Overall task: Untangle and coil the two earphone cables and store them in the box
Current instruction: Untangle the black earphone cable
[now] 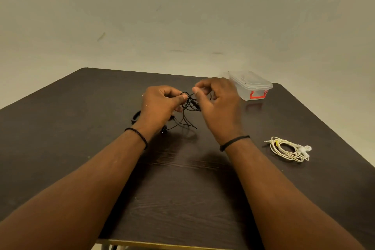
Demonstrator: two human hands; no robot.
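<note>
The scene is dimly lit, with a warm yellowish cast; soft shadows are thrown beneath the forearms onto the dark table; the right hand is slightly motion-blurred; wide-angle bending is seen at the edges.

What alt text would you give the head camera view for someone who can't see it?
Two hands, left hand and right hand, pinch a tangled black earphone cable above a dark table. A coiled white earphone cable lies to the right, and a closed clear box stands farther back.
</note>
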